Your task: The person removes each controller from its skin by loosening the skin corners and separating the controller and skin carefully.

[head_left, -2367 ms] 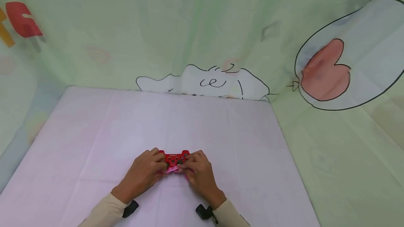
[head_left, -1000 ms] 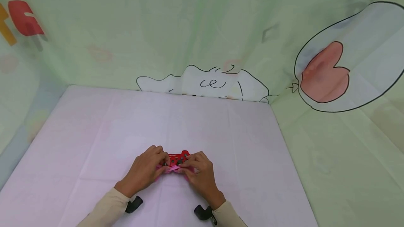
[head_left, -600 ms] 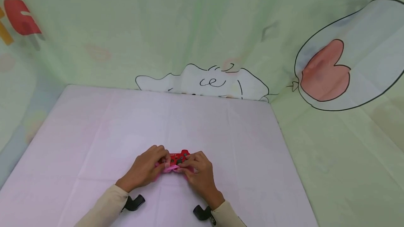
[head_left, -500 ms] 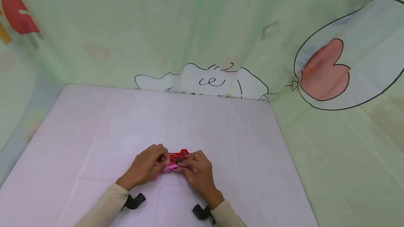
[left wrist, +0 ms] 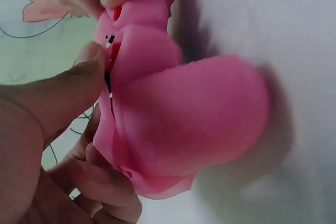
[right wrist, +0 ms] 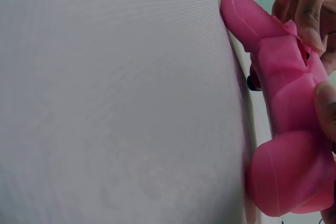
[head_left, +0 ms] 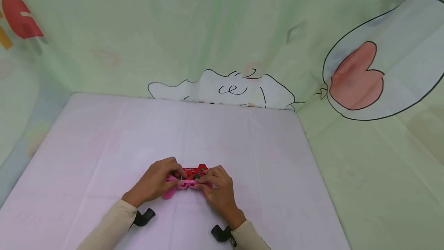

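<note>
A red Sony game controller (head_left: 190, 173) lies face up on the table, partly inside a pink silicone cover (head_left: 169, 193). The cover wraps its underside and grips, as the left wrist view shows with the cover's rounded grip end (left wrist: 194, 124); red plastic shows through slits. My left hand (head_left: 155, 178) pinches the cover's left edge, thumb on the near side and fingers over the controller's left face. My right hand (head_left: 219, 188) pinches the cover's middle edge and the controller's right side. In the right wrist view the cover (right wrist: 286, 98) rests close to the tabletop.
The table (head_left: 138, 134) has a pale pinkish cloth with fold lines. Behind it hangs a green printed curtain (head_left: 138, 30) with a balloon and heart drawing (head_left: 357, 80). A black camera mount (head_left: 143, 217) sits at the left wrist, another mount (head_left: 221, 233) at the right.
The left hand has shifted left and slightly away, drawing the cover's left side outward. More of the cover's left grip and its front edge now show. The right hand stays nearly in place.
</note>
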{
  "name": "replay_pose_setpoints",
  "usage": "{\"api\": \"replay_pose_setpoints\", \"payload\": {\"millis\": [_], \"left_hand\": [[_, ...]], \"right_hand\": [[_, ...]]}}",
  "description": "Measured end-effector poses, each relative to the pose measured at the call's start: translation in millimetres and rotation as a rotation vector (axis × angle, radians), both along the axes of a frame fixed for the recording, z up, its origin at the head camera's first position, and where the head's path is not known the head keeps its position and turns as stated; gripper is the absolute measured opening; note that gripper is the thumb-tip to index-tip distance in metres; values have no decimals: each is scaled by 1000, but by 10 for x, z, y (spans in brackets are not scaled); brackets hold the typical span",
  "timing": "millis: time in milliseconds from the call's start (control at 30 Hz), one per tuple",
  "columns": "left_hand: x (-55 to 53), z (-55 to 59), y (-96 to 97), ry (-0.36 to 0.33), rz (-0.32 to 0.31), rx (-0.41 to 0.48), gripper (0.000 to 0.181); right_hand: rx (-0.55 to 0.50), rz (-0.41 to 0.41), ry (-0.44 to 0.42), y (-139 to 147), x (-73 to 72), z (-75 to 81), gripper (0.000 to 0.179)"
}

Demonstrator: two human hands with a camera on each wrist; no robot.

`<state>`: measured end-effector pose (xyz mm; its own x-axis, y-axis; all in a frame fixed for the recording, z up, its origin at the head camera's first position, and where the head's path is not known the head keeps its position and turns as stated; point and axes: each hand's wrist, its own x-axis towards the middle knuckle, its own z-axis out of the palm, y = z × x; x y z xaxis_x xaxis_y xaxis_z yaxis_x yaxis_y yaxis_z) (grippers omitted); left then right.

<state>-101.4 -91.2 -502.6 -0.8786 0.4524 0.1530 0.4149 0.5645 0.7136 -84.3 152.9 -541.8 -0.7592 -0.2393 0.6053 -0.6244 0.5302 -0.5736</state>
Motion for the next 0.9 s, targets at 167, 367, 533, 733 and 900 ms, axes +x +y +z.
{"api": "replay_pose_setpoints", "payload": {"millis": [167,367,533,733,900], "left_hand": [[-85,-1,1,-10,-59,-18,15],[-93,16,66,57,-46,-108,17],[-88,65,124,47,-20,-182,13],[-68,51,116,-86,21,-126,11],[-77,-6,107,-152,71,-73,11]], "right_hand": [[-10,11,-8,-6,1,-18,22],[-2,-7,-38,-2,11,-26,22],[32,-35,-75,-14,27,-1,21],[36,-41,-31,-24,20,-4,23],[52,-52,-44,-30,15,-22,21]]}}
